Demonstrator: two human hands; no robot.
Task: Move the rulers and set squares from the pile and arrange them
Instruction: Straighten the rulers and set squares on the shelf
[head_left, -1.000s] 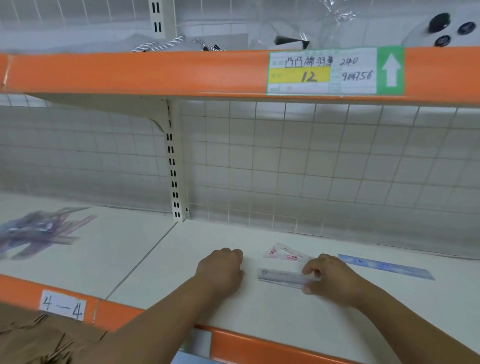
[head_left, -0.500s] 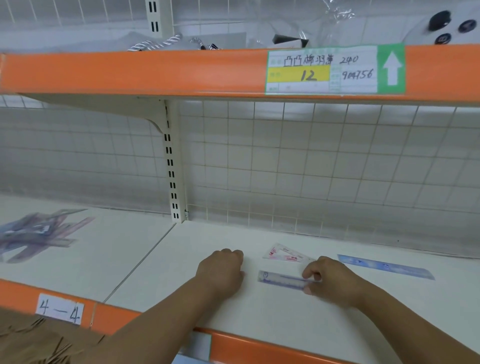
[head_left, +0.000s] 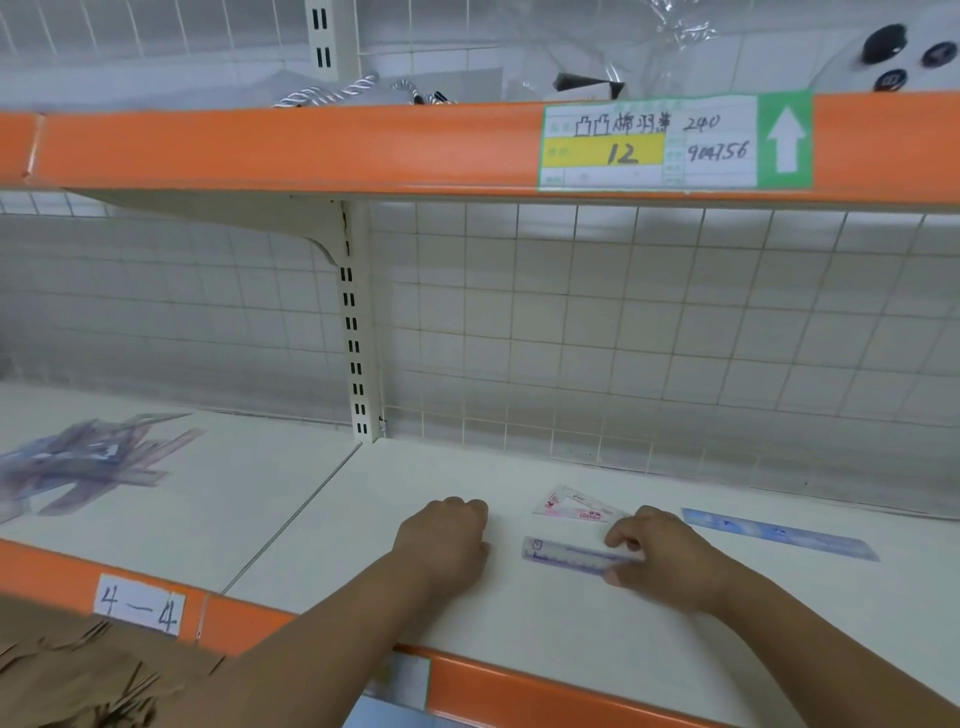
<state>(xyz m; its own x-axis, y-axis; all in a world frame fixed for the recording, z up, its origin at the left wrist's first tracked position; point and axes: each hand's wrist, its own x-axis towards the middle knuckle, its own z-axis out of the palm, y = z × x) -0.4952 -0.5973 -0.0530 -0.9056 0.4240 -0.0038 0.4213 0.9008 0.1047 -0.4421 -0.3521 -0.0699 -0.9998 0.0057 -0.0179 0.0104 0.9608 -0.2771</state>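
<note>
Right grip pinches the short ruler on the white shelf; left grip rests fisted, empty.

A cream shelf with an orange front edge carries a handwritten "4—4" label. Behind it stand a wire grid back panel and a slotted upright. The upper shelf edge bears a price tag with a green arrow, and twisted cords lie above it.

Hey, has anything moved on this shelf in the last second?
Nothing visibly moved. The right hand still pinches the small ruler, which lies flat on the shelf. The left hand still rests curled beside it. Set square, long ruler and pile lie as before.
</note>
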